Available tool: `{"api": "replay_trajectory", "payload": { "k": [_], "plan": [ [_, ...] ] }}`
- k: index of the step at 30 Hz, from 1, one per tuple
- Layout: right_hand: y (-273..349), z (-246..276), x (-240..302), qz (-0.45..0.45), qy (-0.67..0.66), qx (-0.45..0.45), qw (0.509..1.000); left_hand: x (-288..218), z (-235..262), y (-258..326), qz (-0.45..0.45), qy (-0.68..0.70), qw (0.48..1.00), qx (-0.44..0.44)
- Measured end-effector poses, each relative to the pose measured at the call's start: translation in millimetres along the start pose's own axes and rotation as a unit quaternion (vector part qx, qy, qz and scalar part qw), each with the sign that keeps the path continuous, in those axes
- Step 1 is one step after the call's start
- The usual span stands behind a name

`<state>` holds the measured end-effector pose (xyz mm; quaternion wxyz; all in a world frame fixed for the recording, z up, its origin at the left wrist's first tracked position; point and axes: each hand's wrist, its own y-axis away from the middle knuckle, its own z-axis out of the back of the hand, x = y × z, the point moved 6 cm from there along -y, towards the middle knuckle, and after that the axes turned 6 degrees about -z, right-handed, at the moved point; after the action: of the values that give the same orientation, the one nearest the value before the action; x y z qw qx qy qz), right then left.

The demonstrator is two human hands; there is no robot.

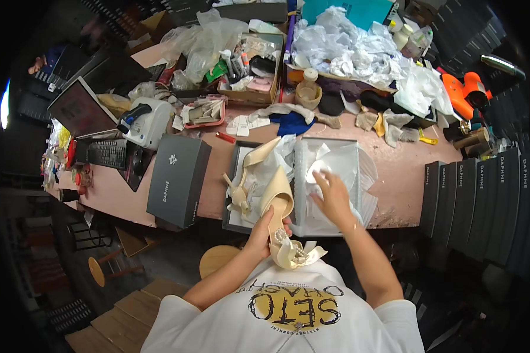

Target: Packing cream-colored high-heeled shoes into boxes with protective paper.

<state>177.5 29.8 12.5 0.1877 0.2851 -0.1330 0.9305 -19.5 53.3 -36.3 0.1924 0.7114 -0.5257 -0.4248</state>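
My left hand (261, 236) is closed round a cream pointed high-heeled shoe (282, 203). Its toe points away from me; the pearl strap and pale bow at its heel end lie close to my shirt. A matching cream shoe (241, 191) rests in the open grey shoebox (232, 222), beside white tissue. Over the paper-lined right half of the box (301, 176), my right hand (335, 203) reaches with thumb and fingers apart. Its fingertips are at a small white piece (317, 170), which looks like paper or cloth; I see no grip on it.
A closed dark grey shoebox (174, 182) stands to the left, near a keyboard (105, 152) and a white label printer (150, 120). Several stacked shoeboxes (477, 200) line the right. Behind are crumpled white tissue (347, 47), rags (388, 125) and an orange tool (462, 94).
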Motion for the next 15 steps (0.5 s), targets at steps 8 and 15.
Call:
{"api": "replay_trajectory", "payload": {
  "k": [8, 15],
  "plan": [
    [19, 25, 18, 0.034, -0.155, 0.021, 0.987, -6, -31, -7, -0.001, 0.089, 0.996, 0.021],
    [16, -12, 31, 0.069, -0.058, 0.174, 0.981, 20, -40, -6, -0.003, 0.037, 0.999, -0.017]
  ]
}}
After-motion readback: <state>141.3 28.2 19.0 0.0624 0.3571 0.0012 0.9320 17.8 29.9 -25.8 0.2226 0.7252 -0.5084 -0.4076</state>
